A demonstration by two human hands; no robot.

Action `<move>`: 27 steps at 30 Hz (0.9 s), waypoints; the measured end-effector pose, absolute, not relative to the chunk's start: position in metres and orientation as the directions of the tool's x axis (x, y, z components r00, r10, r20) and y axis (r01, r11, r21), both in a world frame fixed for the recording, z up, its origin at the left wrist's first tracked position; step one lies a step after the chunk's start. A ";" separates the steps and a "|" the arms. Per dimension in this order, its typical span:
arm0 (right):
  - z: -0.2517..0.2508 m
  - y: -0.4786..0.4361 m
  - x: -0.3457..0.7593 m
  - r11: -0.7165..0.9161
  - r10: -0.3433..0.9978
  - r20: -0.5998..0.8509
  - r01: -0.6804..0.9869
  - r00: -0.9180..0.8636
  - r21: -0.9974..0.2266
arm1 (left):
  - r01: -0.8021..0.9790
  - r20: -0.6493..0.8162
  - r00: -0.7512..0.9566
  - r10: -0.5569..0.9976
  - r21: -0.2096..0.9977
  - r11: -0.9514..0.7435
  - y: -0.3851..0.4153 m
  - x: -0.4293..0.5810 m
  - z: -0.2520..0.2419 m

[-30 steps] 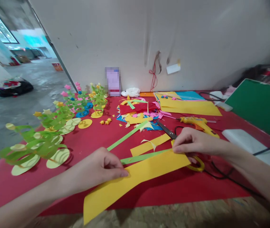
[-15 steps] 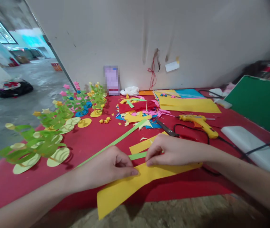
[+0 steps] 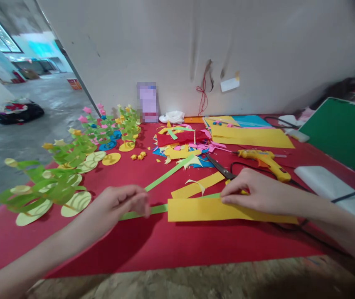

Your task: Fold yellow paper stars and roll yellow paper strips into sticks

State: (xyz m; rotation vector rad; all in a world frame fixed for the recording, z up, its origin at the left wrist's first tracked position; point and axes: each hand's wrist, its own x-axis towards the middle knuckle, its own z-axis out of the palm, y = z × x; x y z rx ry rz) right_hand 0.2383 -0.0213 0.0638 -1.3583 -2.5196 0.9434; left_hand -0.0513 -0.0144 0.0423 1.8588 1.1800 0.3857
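My right hand (image 3: 247, 190) pinches the upper edge of a long yellow paper strip (image 3: 196, 211), between thumb and fingers. The strip lies nearly level across the red table, its right part under my wrist. To the left, my left hand (image 3: 126, 201) hovers with loosely curled fingers, slightly blurred, and no paper shows in it. A green paper strip (image 3: 159, 209) runs beneath that hand and behind the yellow strip. Another green strip (image 3: 171, 171) slants up towards the paper scraps. A shorter yellow piece (image 3: 196, 187) lies just behind, and scissors (image 3: 219, 166) rest beyond my right hand, their handles partly hidden.
Paper flowers with star tops (image 3: 49, 182) stand along the left side of the red table (image 3: 152, 249). Coloured scraps (image 3: 180, 141) are heaped in the middle. On the right are a yellow glue gun (image 3: 266, 162), black cables and a white box (image 3: 330, 187).
My left hand has let go of the yellow strip and moved left. My right hand has shifted right with the strip, which now lies flatter and straighter.
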 end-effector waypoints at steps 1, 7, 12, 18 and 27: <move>0.062 -0.024 0.237 0.406 0.803 -0.154 0.719 -0.575 -0.564 | 0.552 -0.030 0.458 0.888 0.793 -0.258 -0.016 -0.049 0.042; 0.054 -0.051 0.206 0.513 0.838 0.066 0.738 -0.542 -0.439 | 0.552 0.159 0.674 0.721 0.540 -0.635 -0.037 -0.006 0.044; 0.055 -0.064 0.189 0.537 0.838 0.113 0.768 -0.534 -0.350 | 0.540 0.134 0.722 0.679 0.503 -0.674 -0.045 0.010 0.041; 0.057 -0.062 0.182 0.496 0.868 0.127 0.819 -0.481 -0.290 | 0.534 0.182 0.708 0.682 0.494 -0.686 -0.044 0.005 0.041; 0.059 -0.064 0.193 0.640 0.764 0.204 0.758 -0.612 -0.126 | 0.657 0.136 0.574 0.808 0.513 -0.553 -0.025 0.000 0.051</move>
